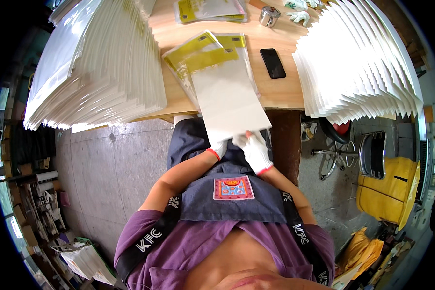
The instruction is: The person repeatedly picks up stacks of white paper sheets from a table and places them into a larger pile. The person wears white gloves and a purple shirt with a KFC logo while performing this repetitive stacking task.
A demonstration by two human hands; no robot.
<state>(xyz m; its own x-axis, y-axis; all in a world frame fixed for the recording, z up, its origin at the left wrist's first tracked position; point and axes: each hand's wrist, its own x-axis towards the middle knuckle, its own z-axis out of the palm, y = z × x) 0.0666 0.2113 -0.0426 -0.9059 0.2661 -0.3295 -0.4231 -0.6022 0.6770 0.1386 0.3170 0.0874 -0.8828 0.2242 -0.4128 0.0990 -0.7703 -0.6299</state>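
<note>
A white rectangular sheet or thin stack of paper (229, 101) slants from the table out over its near edge, above my lap. Its far end meets a clear plastic bag with a yellow-green band (212, 60); whether it lies inside that bag I cannot tell. My right hand (255, 151), in a white glove with a red cuff, pinches the near edge toward its right corner. My left hand (219, 149), gloved alike, is under the near left corner, its fingers hidden by the paper. More yellow-banded bags (194, 46) lie fanned out beneath.
Tall fanned stacks of white packets stand at left (106, 72) and right (355, 63). A black phone (273, 63), metal cup (269, 17), gloves (298, 18) and more bags (210, 9) lie on the table (285, 94). A chair (372, 154) stands right.
</note>
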